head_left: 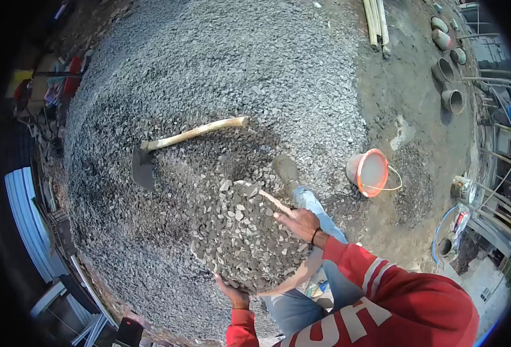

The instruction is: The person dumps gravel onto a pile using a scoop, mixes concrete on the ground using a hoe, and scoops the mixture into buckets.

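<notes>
A wide, shallow pan with a pale rim is heaped with dark, damp-looking gravel. My left hand grips its near left edge, the fingers partly hidden beneath. On the opposite side, my right hand is closed around the rim, with the thumb along the top. The pan is in front of my legs; whether it touches the gravel pile behind it cannot be told. Beyond it, a hoe with a wooden handle and dark blade lies on the pile.
Grey crushed stone spreads ahead and to the left. A bucket with an orange rim and grey contents stands to the right. Poles lie farther off, and several pots line the right. Blue corrugated sheets are at the left.
</notes>
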